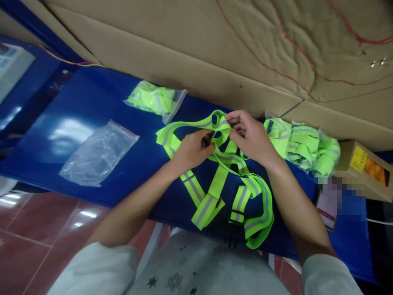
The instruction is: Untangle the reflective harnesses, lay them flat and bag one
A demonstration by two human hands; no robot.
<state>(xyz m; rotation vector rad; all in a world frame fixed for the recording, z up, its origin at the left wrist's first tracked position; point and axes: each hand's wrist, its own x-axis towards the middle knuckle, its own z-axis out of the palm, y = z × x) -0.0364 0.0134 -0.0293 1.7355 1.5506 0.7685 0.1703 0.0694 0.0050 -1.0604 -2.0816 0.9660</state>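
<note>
A neon-yellow reflective harness (210, 196) with grey stripes and black buckles lies loosely spread on the blue table (116, 200). Its straps loop up between my two hands. My left hand (194, 150) is closed on a strap near the middle, thumb and fingers pinching it. To the right, my right hand (250, 135) grips an upper strap between thumb and fingers. Part of the webbing is hidden behind my fingers. Several strap ends and buckles hang toward the table's near edge.
An empty clear zip bag (100, 153) lies on the left. Behind it sits a bagged harness (153, 98). More bagged harnesses (302, 143) stand at right by a cardboard box (365, 168); a phone (328, 205) lies nearer. A brown board (172, 49) walls the back.
</note>
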